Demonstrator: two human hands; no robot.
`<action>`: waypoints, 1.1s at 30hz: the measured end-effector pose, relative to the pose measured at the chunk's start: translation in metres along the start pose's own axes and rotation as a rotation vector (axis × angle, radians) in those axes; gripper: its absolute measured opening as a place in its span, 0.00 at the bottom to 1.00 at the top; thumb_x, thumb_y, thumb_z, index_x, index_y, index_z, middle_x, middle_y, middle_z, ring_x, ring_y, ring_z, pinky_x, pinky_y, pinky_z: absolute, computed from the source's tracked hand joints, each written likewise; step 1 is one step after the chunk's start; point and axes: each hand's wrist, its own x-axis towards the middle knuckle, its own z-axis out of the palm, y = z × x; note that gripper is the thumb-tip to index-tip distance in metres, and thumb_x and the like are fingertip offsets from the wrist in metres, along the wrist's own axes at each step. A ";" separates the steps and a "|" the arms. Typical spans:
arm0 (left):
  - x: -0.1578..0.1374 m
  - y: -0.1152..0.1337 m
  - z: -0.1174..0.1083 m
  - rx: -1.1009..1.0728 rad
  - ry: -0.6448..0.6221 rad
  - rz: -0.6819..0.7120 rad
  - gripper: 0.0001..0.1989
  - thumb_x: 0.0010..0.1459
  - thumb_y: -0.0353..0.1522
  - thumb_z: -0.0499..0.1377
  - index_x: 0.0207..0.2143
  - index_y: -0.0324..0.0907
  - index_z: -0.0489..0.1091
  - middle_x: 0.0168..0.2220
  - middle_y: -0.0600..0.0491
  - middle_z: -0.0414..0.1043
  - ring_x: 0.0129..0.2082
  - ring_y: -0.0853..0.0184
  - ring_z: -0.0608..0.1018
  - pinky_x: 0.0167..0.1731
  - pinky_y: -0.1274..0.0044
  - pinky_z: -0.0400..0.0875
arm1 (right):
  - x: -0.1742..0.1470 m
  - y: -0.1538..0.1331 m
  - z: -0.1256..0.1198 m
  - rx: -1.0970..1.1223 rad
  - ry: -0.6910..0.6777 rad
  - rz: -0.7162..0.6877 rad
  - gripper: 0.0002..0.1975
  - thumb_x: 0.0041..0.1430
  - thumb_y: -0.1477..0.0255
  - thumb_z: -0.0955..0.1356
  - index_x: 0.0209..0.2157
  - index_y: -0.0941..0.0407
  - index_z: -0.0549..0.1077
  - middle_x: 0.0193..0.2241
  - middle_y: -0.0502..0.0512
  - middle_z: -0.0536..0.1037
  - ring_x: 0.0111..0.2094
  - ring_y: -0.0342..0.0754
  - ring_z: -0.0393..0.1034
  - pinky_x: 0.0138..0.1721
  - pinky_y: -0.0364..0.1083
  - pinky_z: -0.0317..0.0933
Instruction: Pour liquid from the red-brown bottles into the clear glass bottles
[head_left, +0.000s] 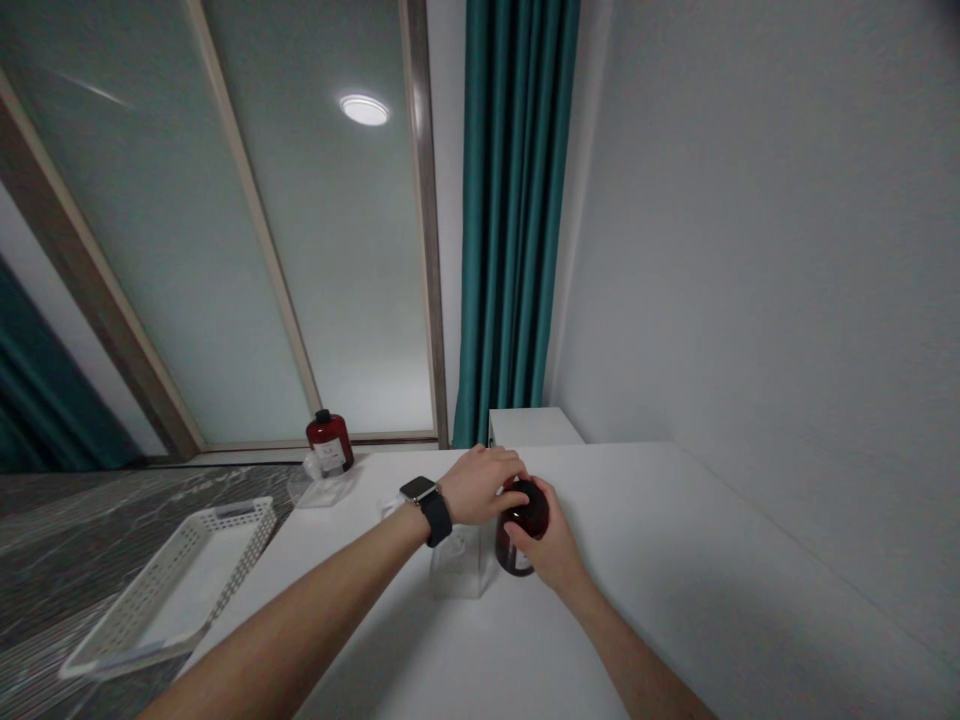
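A dark red bottle (514, 562) with a black cap (534, 505) and a pale label stands on the white table, leaning slightly in view. Around its right side and front, the fingers and thumb of my right hand (556, 545) are closed. My left hand (484, 485), with a black watch on its wrist, reaches across to the bottle's top. Its thumb rests by the cap and its fingers curl over the far side, partly hidden. Just left of the bottle, under my left wrist, sits a clear plastic container (456, 575).
At the table's far left edge stands a second red bottle (328, 445) with a black cap, beside another clear container (321, 492). A white perforated basket (251, 540) lies beyond the table's left edge. A white cabinet (532, 425), teal curtain (517, 200) and wall are behind.
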 end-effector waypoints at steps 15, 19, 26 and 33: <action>-0.002 0.013 0.001 0.015 -0.015 -0.119 0.06 0.62 0.34 0.62 0.39 0.41 0.71 0.33 0.53 0.76 0.39 0.60 0.78 0.40 0.70 0.60 | -0.002 -0.006 0.005 -0.085 0.058 -0.004 0.29 0.43 0.73 0.72 0.50 0.54 0.67 0.43 0.57 0.78 0.43 0.54 0.75 0.46 0.54 0.71; 0.001 0.015 0.009 0.102 0.065 -0.108 0.10 0.63 0.39 0.61 0.34 0.40 0.70 0.34 0.50 0.77 0.39 0.58 0.77 0.44 0.66 0.59 | -0.005 -0.009 0.006 -0.198 0.136 -0.009 0.29 0.43 0.71 0.73 0.50 0.55 0.67 0.45 0.59 0.77 0.45 0.57 0.73 0.48 0.56 0.69; 0.001 0.012 0.010 0.049 0.096 -0.163 0.16 0.60 0.44 0.63 0.31 0.40 0.71 0.31 0.53 0.75 0.36 0.61 0.76 0.42 0.68 0.58 | -0.006 -0.007 0.006 -0.234 0.149 -0.027 0.28 0.46 0.70 0.74 0.50 0.54 0.66 0.46 0.58 0.75 0.46 0.55 0.72 0.49 0.55 0.68; -0.010 0.002 0.002 -0.113 0.108 -0.130 0.05 0.62 0.32 0.58 0.35 0.42 0.72 0.39 0.51 0.77 0.44 0.60 0.76 0.48 0.66 0.64 | -0.005 -0.007 0.002 -0.227 0.093 0.016 0.30 0.46 0.70 0.73 0.52 0.54 0.65 0.46 0.58 0.74 0.46 0.55 0.71 0.50 0.56 0.67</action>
